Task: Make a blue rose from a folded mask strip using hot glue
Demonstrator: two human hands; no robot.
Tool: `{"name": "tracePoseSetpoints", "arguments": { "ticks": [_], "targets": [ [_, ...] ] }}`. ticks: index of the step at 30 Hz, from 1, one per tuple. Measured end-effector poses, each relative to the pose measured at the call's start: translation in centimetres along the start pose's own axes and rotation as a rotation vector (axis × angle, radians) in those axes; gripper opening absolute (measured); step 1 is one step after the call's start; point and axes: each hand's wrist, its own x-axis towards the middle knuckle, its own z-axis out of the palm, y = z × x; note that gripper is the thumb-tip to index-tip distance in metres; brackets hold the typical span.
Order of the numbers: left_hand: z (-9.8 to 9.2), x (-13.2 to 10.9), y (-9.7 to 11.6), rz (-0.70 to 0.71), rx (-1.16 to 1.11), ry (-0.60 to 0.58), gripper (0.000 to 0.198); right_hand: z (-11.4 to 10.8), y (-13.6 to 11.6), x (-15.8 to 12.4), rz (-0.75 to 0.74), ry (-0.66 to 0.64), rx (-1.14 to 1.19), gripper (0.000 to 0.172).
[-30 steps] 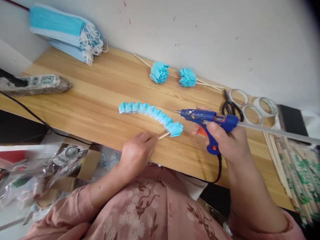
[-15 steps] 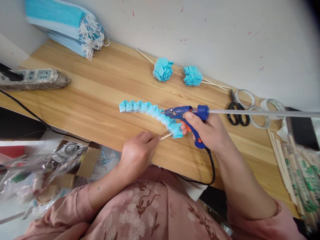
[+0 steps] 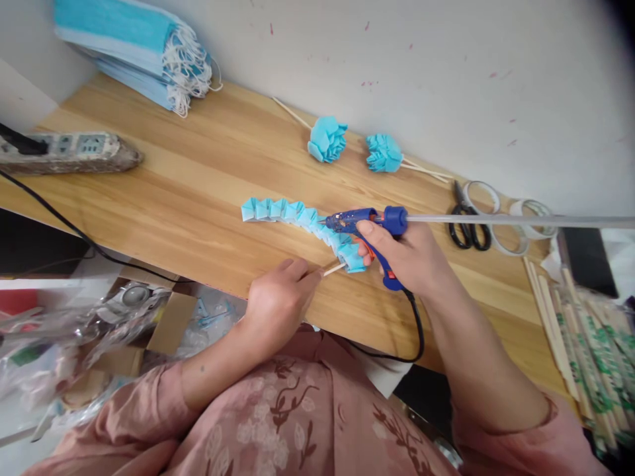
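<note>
Between left fingers (image 3: pixel 308 283), stick (image 3: pixel 334 270), blue strip (image 3: pixel 284 211) beyond

No text is showing legibly; towards four o'clock, the stick wrappers (image 3: pixel 598 350) are bearing green print, but its characters are blurring too much to be made out.

L grip (image 3: pixel 282 294): pinched, facing dn | R grip (image 3: pixel 413 259): curled, thumb (image 3: pixel 378 235) atop

Wooden table (image 3: pixel 198 165), loaded mostly along edges.
Mask pile (image 3: pixel 116 36), power strip (image 3: pixel 82 155) (grubby), folded blue strip (image 3: pixel 282 210), two blue flowers (image 3: pixel 327 139), scissors (image 3: pixel 464 213), tape rolls (image 3: pixel 544 232), wooden sticks (image 3: pixel 550 311).
</note>
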Motion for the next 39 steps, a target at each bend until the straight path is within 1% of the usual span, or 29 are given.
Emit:
{"name": "tracePoseSetpoints", "arguments": {
  "ticks": [5, 10, 13, 16, 19, 22, 25, 29, 34, 39],
  "targets": [
    [0.0, -0.1, -0.1, -0.005, 0.004, -0.040, 0.027, 0.1, -0.3, -0.3, 0.026, 0.025, -0.066, 0.041],
    [-0.1, 0.0, 0.0, -0.008, 0.036, -0.030, 0.026, -0.1, 0.0, -0.4, 0.004, 0.033, -0.107, 0.044],
    [-0.1, 0.0, 0.0, -0.017, 0.051, -0.039, 0.029, -0.6, 0.4, -0.5, -0.025, 0.021, -0.125, 0.043],
    [-0.1, 0.0, 0.0, -0.025, 0.052, -0.048, 0.031, -1.4, 0.3, -1.0, -0.099, -0.010, -0.136, 0.039],
    [-0.1, 0.0, 0.0, -0.044, 0.042, -0.064, 0.032, -2.3, -0.3, -1.8, -0.178, 0.024, -0.155, 0.037],
    [0.0, 0.0, -0.1, -0.049, 0.034, -0.074, 0.031, -2.7, -0.8, -2.6, -0.182, 0.037, -0.179, 0.040],
    [0.0, 0.0, -0.1, -0.041, 0.035, -0.068, 0.031, -2.5, -0.7, -2.7, -0.156, 0.021, -0.178, 0.043],
    [0.0, 0.0, -0.2, -0.028, 0.038, -0.053, 0.032, -1.7, -0.1, -2.2, -0.124, 0.041, -0.175, 0.046],
    [0.0, 0.0, -0.2, -0.025, 0.031, -0.068, 0.030, -1.1, 0.6, -1.6, -0.173, 0.045, -0.145, 0.040],
    [-0.1, 0.1, -0.2, -0.022, 0.025, -0.051, 0.030, -1.1, 0.9, -1.5, -0.148, 0.050, -0.149, 0.037]
  ]
}}
